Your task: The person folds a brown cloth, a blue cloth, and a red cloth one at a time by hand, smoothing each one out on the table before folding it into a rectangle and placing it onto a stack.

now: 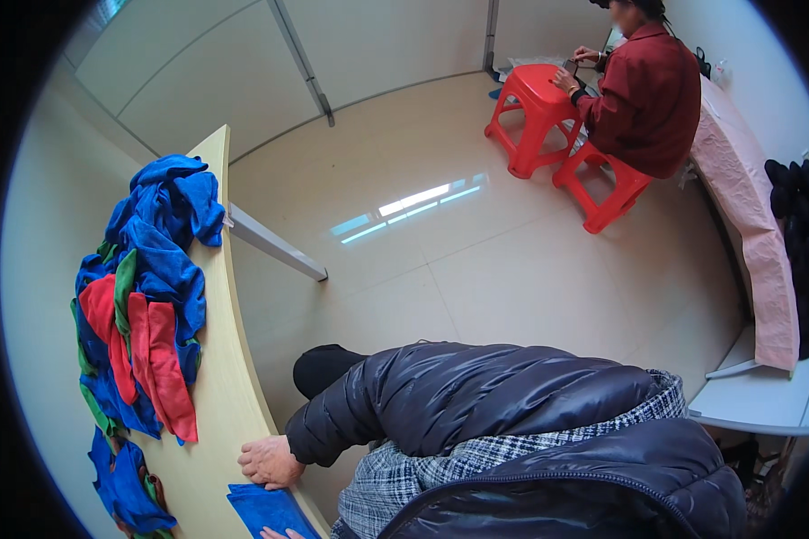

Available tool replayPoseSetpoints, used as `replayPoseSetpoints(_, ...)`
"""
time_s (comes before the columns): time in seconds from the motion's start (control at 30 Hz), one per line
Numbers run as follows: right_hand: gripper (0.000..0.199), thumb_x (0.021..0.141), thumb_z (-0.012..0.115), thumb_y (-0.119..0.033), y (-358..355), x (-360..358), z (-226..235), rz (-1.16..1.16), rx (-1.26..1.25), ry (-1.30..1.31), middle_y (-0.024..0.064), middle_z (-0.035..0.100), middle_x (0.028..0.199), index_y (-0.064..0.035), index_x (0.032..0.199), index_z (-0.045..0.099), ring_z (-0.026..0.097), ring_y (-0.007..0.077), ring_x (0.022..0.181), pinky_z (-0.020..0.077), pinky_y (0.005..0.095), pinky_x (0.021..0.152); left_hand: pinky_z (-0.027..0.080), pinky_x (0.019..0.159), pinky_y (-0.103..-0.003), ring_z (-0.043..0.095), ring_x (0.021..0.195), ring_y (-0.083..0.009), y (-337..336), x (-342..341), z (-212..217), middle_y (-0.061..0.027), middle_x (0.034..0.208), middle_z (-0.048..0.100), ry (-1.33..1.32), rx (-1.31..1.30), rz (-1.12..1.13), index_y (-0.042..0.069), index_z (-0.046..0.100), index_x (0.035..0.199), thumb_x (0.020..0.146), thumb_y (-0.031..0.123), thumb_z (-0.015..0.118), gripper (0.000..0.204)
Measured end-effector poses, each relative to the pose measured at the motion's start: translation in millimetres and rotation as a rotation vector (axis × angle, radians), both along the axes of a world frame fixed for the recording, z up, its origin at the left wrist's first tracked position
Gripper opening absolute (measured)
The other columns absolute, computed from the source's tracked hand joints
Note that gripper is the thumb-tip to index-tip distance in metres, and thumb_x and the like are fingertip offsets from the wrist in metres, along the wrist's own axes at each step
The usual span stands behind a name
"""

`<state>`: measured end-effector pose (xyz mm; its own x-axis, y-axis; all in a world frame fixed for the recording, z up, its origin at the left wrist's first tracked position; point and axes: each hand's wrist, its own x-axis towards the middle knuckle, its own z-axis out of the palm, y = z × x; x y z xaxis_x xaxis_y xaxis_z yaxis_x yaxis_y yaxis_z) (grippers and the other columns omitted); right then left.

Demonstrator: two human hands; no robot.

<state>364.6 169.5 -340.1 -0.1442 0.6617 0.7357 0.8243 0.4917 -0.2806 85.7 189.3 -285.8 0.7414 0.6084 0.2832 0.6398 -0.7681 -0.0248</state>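
Note:
A folded blue cloth [270, 510] lies at the near edge of a light wooden table. My right hand [271, 462] rests on the tabletop just beyond the cloth's far edge, fingers slightly bent and apparently holding nothing. Only some fingers of my left hand [281, 534] show at the lower rim, laid out on the cloth; the rest is out of the picture. On the table's far side is a loose heap of blue cloths [166, 225], with red cloths [157, 359] and green ones mixed in. A smaller blue bundle [128, 485] lies nearer.
The wooden table [229, 359] curves along the left, with a metal leg [279, 244] below. At the back right a person in a dark red jacket [647, 99] sits by a red plastic stool [539, 112]. Pink sheeting [755, 234] covers a surface at the right, near black items [802, 251].

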Motion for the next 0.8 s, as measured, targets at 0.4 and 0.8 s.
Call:
replayPoseSetpoints(0.4, 0.031, 0.086, 0.061, -0.041, 1, -2, -1, 0.005, 0.012, 0.004, 0.0050, 0.067, 0.094, -0.0119, 0.085, 0.072, 0.058, 0.0240, 0.101, 0.0412, 0.0431, 0.092, 0.030, 0.113, -0.057, 0.042, 0.133, -0.0468, -7, 4, 6, -0.0301, 0.145, 0.042, -0.004, -0.034, 0.047, -0.001, 0.038, 0.148, 0.102, 0.033, 0.049, 0.058)
replayPoseSetpoints(0.8, 0.030, 0.085, 0.062, -0.040, 1, -3, 0, 0.019, 0.004, 0.022, 0.0059, 0.066, 0.095, -0.0112, 0.084, 0.072, 0.058, 0.0248, 0.101, 0.0414, 0.0434, 0.092, 0.032, 0.112, -0.057, 0.044, 0.131, -0.0465, -13, 7, 9, -0.0300, 0.145, 0.043, -0.008, 0.024, 0.018, -0.002, 0.039, 0.147, 0.102, 0.029, 0.050, 0.056)
